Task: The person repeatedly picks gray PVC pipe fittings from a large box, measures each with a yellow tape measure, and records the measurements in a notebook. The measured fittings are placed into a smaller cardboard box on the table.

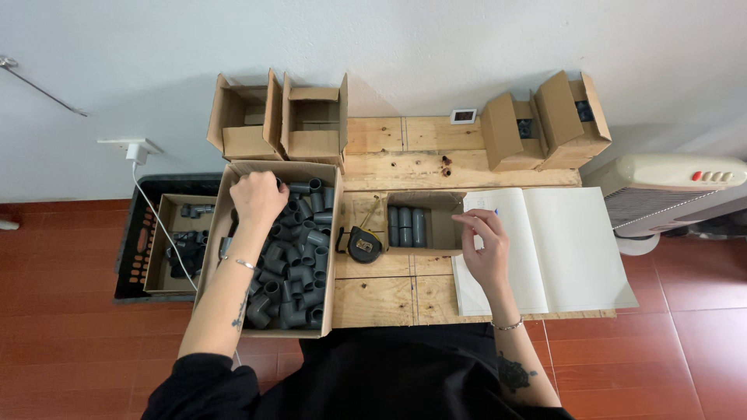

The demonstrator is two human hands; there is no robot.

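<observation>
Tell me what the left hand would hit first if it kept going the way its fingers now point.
The left hand reaches into the big cardboard box, fingers curled toward its far end. Going straight on, it would probably meet the grey pipe fittings heaped there first, then the far wall; depth is unclear.

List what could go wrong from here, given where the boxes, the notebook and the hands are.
1. The big box of grey fittings overhangs the bench's front edge; the left hand digging inside might tip it.
2. The open notebook juts past the bench's right end, so a nudge from the right hand may slide it off.
3. The tape measure sits between boxes, easy to knock.
</observation>
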